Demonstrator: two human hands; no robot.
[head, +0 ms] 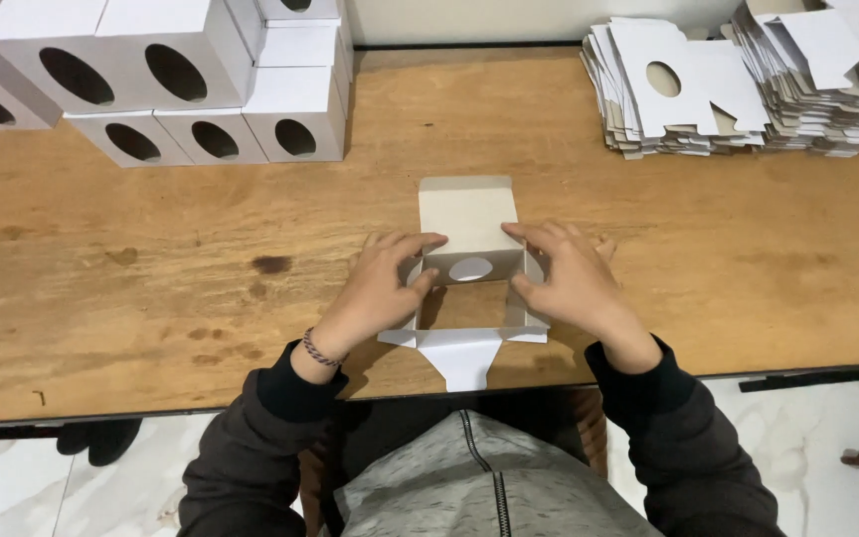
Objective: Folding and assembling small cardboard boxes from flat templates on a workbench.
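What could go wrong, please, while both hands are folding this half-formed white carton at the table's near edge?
1. The left hand and right hand press the side walls of the half-folded carton inward; uneven pressure might crease the panel around its oval window.
2. Its tongue flap reaches the wooden table's near edge and could catch on the person's clothing and bend.

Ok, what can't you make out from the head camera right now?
- Box side walls: covered by left hand and right hand.
- Finished boxes: cut off by the top and left edges.
- Flat blanks: stack cut off by the top and right edges.
- Table front underside: hidden by the body.
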